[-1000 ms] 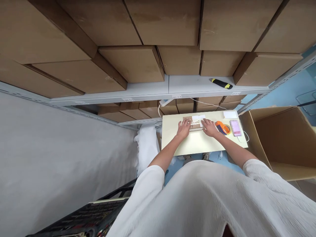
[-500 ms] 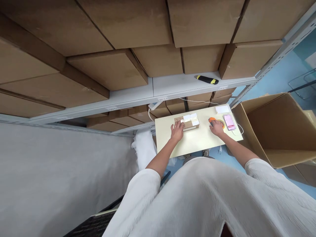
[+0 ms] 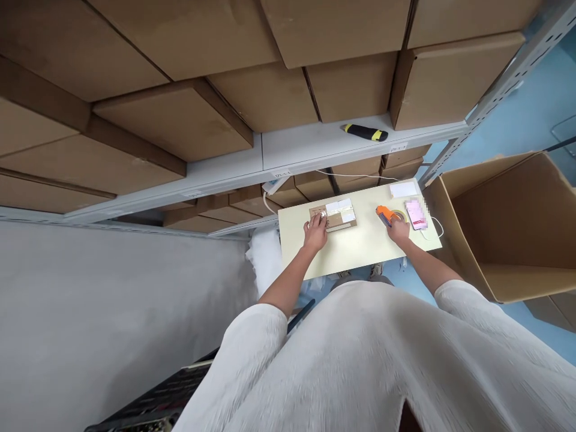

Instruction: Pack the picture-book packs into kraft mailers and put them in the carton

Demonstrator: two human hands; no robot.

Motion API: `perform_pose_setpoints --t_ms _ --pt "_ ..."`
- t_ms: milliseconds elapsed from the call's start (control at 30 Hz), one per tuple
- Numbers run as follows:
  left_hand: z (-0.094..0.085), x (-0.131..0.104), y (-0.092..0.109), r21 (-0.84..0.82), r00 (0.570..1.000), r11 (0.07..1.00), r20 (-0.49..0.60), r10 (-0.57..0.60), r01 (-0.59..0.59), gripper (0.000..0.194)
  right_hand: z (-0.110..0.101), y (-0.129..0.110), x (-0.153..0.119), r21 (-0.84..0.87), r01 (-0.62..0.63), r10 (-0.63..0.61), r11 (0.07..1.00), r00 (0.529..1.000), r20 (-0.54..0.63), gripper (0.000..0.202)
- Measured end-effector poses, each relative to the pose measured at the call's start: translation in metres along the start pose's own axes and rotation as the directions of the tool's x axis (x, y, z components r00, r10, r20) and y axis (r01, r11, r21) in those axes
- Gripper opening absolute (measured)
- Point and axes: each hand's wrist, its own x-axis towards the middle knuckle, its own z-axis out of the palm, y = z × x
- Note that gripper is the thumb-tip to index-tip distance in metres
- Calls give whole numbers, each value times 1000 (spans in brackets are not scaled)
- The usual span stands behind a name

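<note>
A small cardboard box (image 3: 339,224) with white labels and clear tape on top lies on the pale yellow table (image 3: 342,255). My left hand (image 3: 315,234) rests on the box's left end, fingers spread. Toward the table's right side, my right hand (image 3: 398,230) is wrapped round an orange tape dispenser (image 3: 385,213) with a yellowish roll. Just right of that hand lies a phone with a pink screen (image 3: 416,215). Behind it is a white rectangular item (image 3: 404,189).
Shelves (image 3: 297,147) full of cardboard boxes stand behind the table, with a black and yellow cutter (image 3: 365,132) on one ledge. A large open carton (image 3: 517,228) is at the right. White wrapping material (image 3: 264,255) hangs left of the table.
My right hand has taken hold of the tape dispenser, whose orange part now shows more fully to the left of the fingers. My left hand stays on the box. The view has shifted slightly.
</note>
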Motion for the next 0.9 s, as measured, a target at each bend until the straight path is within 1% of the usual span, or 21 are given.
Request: perform_pose_setpoints --t_ms 133,233,400,467,533,567,633,733,800,900 --pt "0 0 -3 -9 1000 1000 -15 12 -12 63 -5 1 -2 5 23 -23 1000 1000 17 46" --pt "-2 0 -7 -3 999 1000 -16 29 -29 62 -15 2 -4 31 40 -40 999 999 -5 47" --pt "-4 -2 -15 11 997 998 -25 66 -66 61 -48 -1 -4 145 32 -31 989 999 -10 51" --pt "-3 -3 -17 5 996 997 -28 79 -79 62 -64 -5 -2 235 30 -29 971 1000 -10 51" --pt "-3 -4 -19 -7 995 996 -32 93 -93 61 -80 -12 2 355 65 -60 933 998 -24 50" --pt "-2 -4 -19 -14 995 995 -35 98 -98 61 -88 -16 4 423 103 -96 900 995 -39 48" --pt "-1 -5 -19 -26 994 994 -44 104 -105 61 -103 -29 8 562 205 -201 802 977 -70 43" --pt "0 -4 -18 -52 993 993 -65 102 -106 61 -118 -59 15 720 315 -379 619 922 -78 35" --pt "1 -4 -17 -74 992 992 -79 99 -105 61 -122 -85 20 775 327 -462 540 885 -51 32" --pt "2 -5 -17 -100 991 990 -90 95 -104 60 -121 -124 25 815 294 -509 499 861 1 29"
